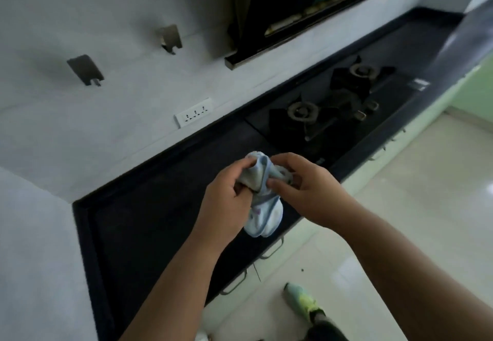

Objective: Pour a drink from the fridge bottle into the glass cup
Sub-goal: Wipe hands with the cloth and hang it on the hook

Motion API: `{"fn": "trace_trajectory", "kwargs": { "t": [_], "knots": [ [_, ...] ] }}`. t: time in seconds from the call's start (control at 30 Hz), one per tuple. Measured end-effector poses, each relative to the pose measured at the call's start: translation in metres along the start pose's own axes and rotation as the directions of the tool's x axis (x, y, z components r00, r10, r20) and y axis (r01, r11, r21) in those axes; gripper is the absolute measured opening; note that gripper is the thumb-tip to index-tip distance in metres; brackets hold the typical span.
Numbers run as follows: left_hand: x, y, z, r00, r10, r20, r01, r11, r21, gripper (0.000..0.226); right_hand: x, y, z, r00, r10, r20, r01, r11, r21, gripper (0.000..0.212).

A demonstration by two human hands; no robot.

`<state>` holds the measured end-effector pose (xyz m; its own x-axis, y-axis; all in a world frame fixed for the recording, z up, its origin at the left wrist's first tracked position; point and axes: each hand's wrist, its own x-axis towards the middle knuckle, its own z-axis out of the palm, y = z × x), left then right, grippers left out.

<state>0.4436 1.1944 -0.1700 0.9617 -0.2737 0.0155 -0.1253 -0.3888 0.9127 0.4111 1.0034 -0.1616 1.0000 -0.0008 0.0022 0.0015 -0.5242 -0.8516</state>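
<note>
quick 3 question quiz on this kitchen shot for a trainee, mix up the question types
1. True or false: the left hand and right hand both grip the pale blue cloth.
2. What lies on the dark counter beyond the hands? A) sink B) gas stove C) kettle
3. Is the bottle or the glass cup in view?

Key
1. True; the cloth is bunched between them above the counter.
2. B, the gas stove, with two burners.
3. No, neither shows.
</note>
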Motion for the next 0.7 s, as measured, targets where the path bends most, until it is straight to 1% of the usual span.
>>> {"fn": "trace_trajectory", "kwargs": {
  "t": [0.07, 0.13, 0.23, 0.37, 0.53, 0.7],
  "knots": [
    [0.000, 0.006, 0.026, 0.992, 0.052, 0.112, -0.046, 0.997, -0.054, 0.046, -0.024, 0.018, -0.016, 0.992, 0.066, -0.106, -0.069, 0.997, -0.027, 0.028],
    [0.002, 0.012, 0.056, 0.972, 0.104, 0.212, -0.088, 0.993, -0.084, 0.046, -0.047, 0.037, -0.034, 0.966, 0.135, -0.222, -0.145, 0.989, -0.030, 0.023],
    [0.006, 0.024, 0.102, 0.923, 0.122, 0.364, -0.087, 0.990, -0.112, 0.038, -0.083, 0.061, -0.066, 0.898, 0.228, -0.375, -0.253, 0.967, -0.017, 0.019],
    [0.015, 0.038, 0.171, 0.842, 0.149, 0.519, -0.121, 0.989, -0.088, 0.037, -0.125, 0.091, -0.103, 0.801, 0.334, -0.497, -0.376, 0.926, 0.017, 0.017],
    [0.024, 0.071, 0.259, 0.748, 0.210, 0.630, -0.236, 0.971, -0.043, 0.040, -0.170, 0.131, -0.152, 0.674, 0.419, -0.609, -0.454, 0.885, 0.107, 0.017],
    [0.031, 0.113, 0.330, 0.687, 0.234, 0.688, -0.302, 0.953, -0.023, 0.045, -0.196, 0.164, -0.211, 0.604, 0.445, -0.661, -0.459, 0.872, 0.167, 0.016]
  ]
}}
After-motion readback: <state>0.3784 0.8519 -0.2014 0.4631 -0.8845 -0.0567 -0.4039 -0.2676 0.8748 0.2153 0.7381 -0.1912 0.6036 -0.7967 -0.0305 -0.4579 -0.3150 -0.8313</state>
